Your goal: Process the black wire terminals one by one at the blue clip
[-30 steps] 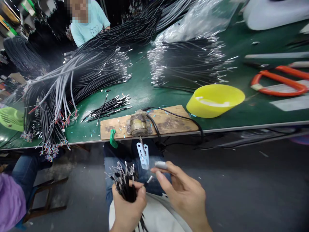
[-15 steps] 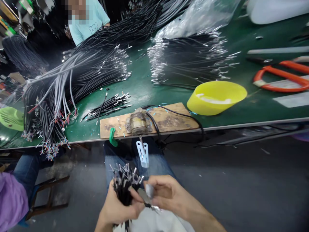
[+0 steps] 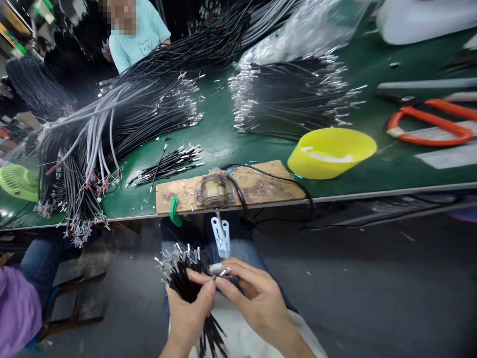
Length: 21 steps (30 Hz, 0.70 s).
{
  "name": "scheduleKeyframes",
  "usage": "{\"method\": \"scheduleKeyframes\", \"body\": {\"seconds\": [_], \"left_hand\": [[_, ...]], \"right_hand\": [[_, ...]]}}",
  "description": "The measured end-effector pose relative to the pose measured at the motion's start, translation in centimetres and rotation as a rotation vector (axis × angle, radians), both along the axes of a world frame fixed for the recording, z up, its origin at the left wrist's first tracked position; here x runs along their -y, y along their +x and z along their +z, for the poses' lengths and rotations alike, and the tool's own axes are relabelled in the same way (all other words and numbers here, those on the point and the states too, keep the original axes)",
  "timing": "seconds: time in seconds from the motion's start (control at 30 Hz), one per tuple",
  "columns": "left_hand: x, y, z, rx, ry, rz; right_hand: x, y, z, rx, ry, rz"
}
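Observation:
My left hand (image 3: 188, 315) is wrapped round a bundle of short black cables (image 3: 182, 276), whose silvery stripped ends fan out at the top and whose tails hang below. Its thumb and forefinger meet the fingertips of my right hand (image 3: 257, 301). Between the two hands, my right hand pinches the silvery end of one cable (image 3: 225, 272). A whitish-grey cover (image 3: 216, 269) sits on a right fingertip. Just beyond my hands, a pale blue plastic piece (image 3: 220, 238) is attached to the shaft of a small motor (image 3: 214, 190).
The motor sits on a wooden board (image 3: 268, 184) at the table edge, near a green clamp (image 3: 175, 211). Piles of cables (image 3: 149, 109) cover the green table. A yellow ring-shaped container (image 3: 331, 154) and orange-handled scissors (image 3: 428, 122) lie right. A person (image 3: 139, 44) is opposite.
Both hands have risen slightly toward the table. The bundle has tilted left, and its ends spread more. My right fingertips have come up against the left thumb at the cable end.

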<state>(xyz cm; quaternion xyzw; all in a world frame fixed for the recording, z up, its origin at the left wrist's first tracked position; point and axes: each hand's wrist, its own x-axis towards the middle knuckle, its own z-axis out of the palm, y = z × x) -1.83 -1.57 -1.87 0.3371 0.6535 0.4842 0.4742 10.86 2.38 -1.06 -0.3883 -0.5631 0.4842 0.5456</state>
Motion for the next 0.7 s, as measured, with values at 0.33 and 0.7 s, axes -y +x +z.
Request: {"method": "scheduleKeyframes", "body": {"seconds": [0.33, 0.7], "left_hand": [[-0.6, 0.5, 2.0, 0.117, -0.043, -0.158], [-0.8, 0.7, 1.8, -0.123, 0.15, -0.109]], "right_hand": [[-0.2, 0.4, -0.6, -0.409, -0.311, 0.326], [-4.6, 0.7, 0.2, -0.382, -0.598, 0.156]]}}
